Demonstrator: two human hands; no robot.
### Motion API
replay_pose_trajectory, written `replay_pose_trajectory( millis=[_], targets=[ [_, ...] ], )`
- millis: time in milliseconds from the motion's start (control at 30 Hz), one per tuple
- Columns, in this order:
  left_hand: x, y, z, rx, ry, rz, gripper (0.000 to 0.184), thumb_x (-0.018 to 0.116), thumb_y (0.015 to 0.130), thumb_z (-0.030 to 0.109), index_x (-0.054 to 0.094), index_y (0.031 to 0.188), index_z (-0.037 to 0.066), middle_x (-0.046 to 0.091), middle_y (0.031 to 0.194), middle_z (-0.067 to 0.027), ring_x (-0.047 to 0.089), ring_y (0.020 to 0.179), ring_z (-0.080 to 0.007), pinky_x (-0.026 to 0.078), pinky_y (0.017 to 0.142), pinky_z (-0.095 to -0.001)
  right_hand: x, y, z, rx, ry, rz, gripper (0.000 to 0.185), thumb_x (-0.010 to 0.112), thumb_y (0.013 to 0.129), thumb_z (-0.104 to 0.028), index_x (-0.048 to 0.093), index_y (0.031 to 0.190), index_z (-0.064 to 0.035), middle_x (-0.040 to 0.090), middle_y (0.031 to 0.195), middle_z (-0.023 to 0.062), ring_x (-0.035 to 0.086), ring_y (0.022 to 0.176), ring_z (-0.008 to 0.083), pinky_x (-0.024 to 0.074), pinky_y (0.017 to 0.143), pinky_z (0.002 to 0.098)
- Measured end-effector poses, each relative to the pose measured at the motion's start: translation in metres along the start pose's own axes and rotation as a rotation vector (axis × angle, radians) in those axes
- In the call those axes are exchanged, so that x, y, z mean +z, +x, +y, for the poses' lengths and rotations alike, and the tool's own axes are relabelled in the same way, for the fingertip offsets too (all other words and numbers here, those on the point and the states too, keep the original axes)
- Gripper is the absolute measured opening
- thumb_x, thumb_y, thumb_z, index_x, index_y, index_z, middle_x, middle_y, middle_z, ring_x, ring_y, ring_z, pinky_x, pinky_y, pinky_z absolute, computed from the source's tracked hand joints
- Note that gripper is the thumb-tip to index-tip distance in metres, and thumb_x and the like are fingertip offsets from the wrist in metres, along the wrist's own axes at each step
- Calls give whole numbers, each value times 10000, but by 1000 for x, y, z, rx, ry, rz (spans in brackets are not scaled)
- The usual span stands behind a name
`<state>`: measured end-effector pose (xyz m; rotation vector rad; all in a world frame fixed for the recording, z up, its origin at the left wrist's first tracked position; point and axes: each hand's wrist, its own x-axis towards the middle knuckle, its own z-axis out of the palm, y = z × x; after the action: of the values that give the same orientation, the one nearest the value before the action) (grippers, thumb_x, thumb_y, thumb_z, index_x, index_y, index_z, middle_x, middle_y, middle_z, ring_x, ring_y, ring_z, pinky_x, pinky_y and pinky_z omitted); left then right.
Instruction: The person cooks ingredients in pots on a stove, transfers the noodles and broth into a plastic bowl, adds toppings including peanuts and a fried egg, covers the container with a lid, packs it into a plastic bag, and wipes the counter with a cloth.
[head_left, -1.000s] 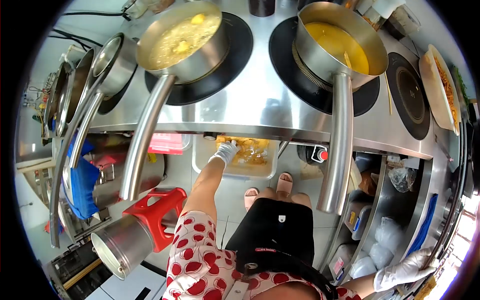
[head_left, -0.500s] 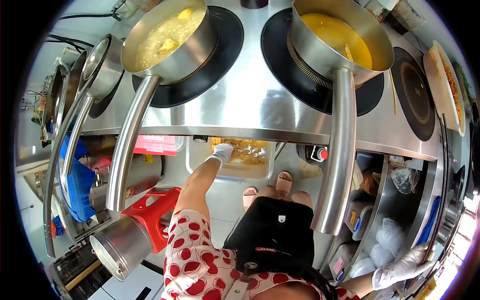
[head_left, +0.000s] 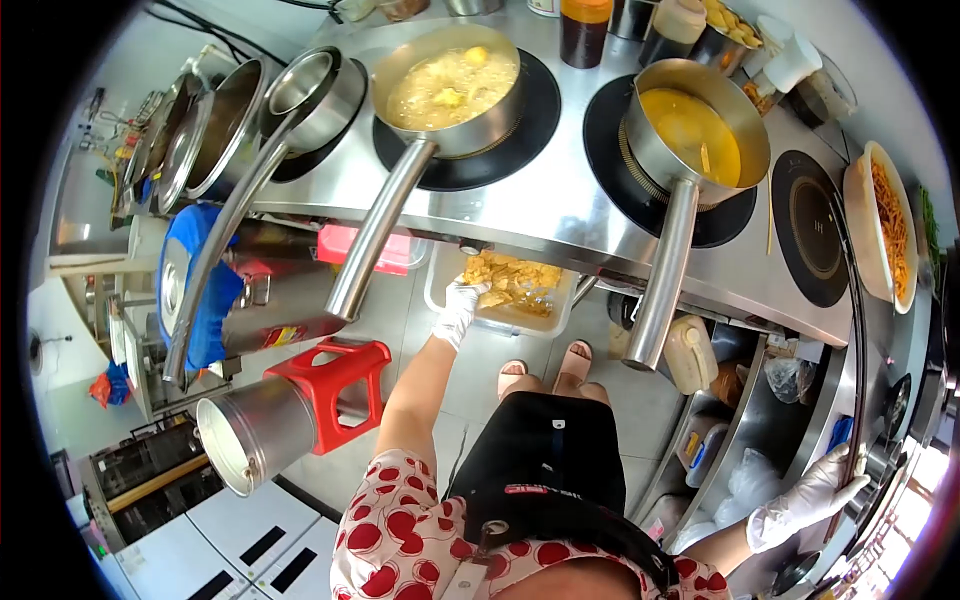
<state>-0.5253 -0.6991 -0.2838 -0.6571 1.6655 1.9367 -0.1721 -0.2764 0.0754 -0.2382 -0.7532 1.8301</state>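
Note:
Reaching down below the counter, my left hand [head_left: 462, 305], in a white glove, is inside a clear plastic bin [head_left: 437, 292]. Its fingers curl at the near left edge of crinkled yellow food pieces [head_left: 515, 285]; the fingertips are partly hidden. Far out to the right, my white-gloved right hand [head_left: 808, 500] is closed around long dark chopsticks [head_left: 852, 330]. The chopsticks point away from me, their far ends over the right-hand induction hob [head_left: 812, 228].
On the counter [head_left: 555, 190] a left saucepan [head_left: 480, 135] bubbles and a right saucepan [head_left: 740, 115] holds yellow liquid; their handles overhang the edge. A white bowl [head_left: 862, 215] of orange shreds stands far right. A red stool [head_left: 372, 375] and metal bucket [head_left: 255, 440] are at lower left.
The view has shifted and tilted. My left hand has drawn back slightly toward the near left of the food pieces. The chopsticks in my right hand have swung left, from the bowl to over the hob.

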Motion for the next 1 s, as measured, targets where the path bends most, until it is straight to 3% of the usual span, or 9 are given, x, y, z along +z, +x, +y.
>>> replay_pose_trajectory(
  millis=[200, 367, 467, 667, 700, 733, 833, 933, 1000],
  targets=[
    [-4, -91, 35, -54, -166, -85, 347, 653, 796, -18, 553, 1128, 1, 634, 1059, -112, 654, 911, -250, 576, 753, -349, 8, 35, -6, 35, -10, 17, 282, 505, 953, -144, 544, 1009, 130, 612, 993, 208, 589, 978, 304, 482, 973, 436],
    [51, -198, 164, 54, -342, -215, 320, 640, 804, -14, 528, 1104, -5, 597, 1084, -114, 631, 967, -241, 566, 790, -342, 34, 64, -1, 72, 70, 51, 225, 510, 950, -114, 525, 890, 103, 575, 893, 159, 569, 897, 256, 470, 986, 422],
    [78, -202, 244, 430, -277, -261, 355, 650, 799, -17, 512, 1126, 1, 593, 1061, -109, 623, 954, -229, 554, 820, -349, 45, 81, 5, 137, 131, 8, 237, 520, 950, -127, 531, 899, 105, 575, 920, 169, 555, 920, 256, 462, 1001, 416],
    [126, -134, 364, 969, 192, 194, 399, 750, 724, 20, 567, 1077, -18, 639, 981, -90, 621, 889, -172, 502, 822, -284, 63, 93, 16, 116, -77, 80, 313, 507, 964, -192, 539, 931, 118, 583, 967, 207, 567, 968, 273, 469, 988, 385],
    [122, -104, 369, 1001, 302, 154, 427, 769, 709, 33, 567, 1082, -16, 643, 984, -92, 617, 887, -162, 497, 807, -274, 58, 96, 18, 133, -81, 58, 328, 493, 971, -207, 543, 935, 116, 587, 990, 217, 569, 979, 279, 470, 980, 375],
    [124, -90, 374, 993, 504, 230, 481, 792, 683, 46, 555, 1096, -22, 645, 985, -99, 617, 884, -162, 498, 806, -278, 67, 94, 21, 124, -101, 45, 330, 490, 973, -206, 545, 936, 117, 588, 1000, 223, 571, 984, 278, 464, 988, 375],
    [119, -45, 369, 825, 558, 163, 596, 822, 629, 60, 539, 1141, -58, 653, 1018, -138, 633, 881, -199, 508, 807, -304, 70, 97, 31, 161, -131, 43, 342, 484, 976, -218, 550, 942, 116, 587, 1014, 227, 570, 1008, 276, 458, 992, 371],
    [111, -20, 364, 777, 475, 116, 632, 812, 652, 70, 517, 1196, -58, 650, 1033, -145, 635, 876, -201, 510, 808, -306, 85, 91, 46, 196, -166, 63, 333, 495, 972, -231, 557, 956, 96, 583, 1045, 204, 576, 1018, 259, 486, 957, 350],
    [106, 1, 365, 809, 409, 148, 469, 700, 758, 15, 537, 1193, -45, 639, 1052, -133, 624, 869, -171, 507, 785, -278, 104, 82, 57, 231, -184, 97, 309, 505, 967, -234, 566, 968, 69, 583, 1048, 182, 585, 1005, 240, 517, 907, 317]
  ],
)
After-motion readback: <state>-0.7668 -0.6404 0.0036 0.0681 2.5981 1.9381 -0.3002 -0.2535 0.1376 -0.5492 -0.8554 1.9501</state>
